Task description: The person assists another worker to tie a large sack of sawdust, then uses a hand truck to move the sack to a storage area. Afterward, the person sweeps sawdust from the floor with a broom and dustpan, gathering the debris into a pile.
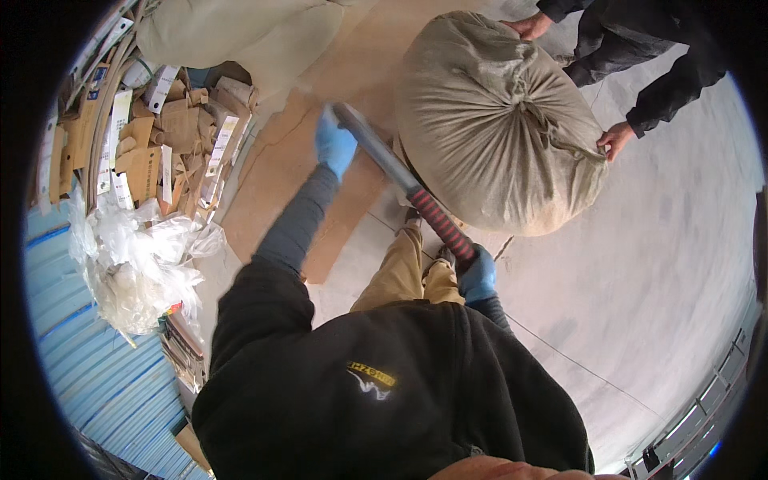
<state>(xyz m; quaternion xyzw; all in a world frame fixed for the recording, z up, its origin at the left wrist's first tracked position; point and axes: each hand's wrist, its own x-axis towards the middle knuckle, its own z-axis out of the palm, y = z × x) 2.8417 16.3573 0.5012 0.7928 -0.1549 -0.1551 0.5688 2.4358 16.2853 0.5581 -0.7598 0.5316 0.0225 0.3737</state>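
Nearest the camera: my black hooded sweatshirt fills the lower frame, with my tan trouser legs (pixel 404 268) showing below it on the pale concrete floor (pixel 640 280).

My right hand (pixel 478 276), in a blue glove, is closed around the red-and-black ribbed grip of a long grey metal bar (pixel 384 156). The bar runs diagonally up and to the left from this hand.

My left hand (pixel 334 144), also in a blue glove, is wrapped around the upper part of the same bar, near its far end. The left sleeve is grey below the black cuff. Both hands are clamped on the bar and well apart from each other along it.

Under the bar lies a flat brown cardboard sheet (pixel 280 172) spread on the floor.

Just right of the bar stands a large bulging beige fabric sack (pixel 496 120), gathered at its side. The bar's shaft passes close beside the sack's lower left edge; whether they touch I cannot tell.

To the left: a heap of clear plastic film (pixel 136 260), and beyond it a pile of flattened brown cardboard scraps (pixel 164 140).

Farthest: another person in dark sleeves has one bare hand (pixel 614 140) on the sack's gathered side and another hand (pixel 530 26) at its top.
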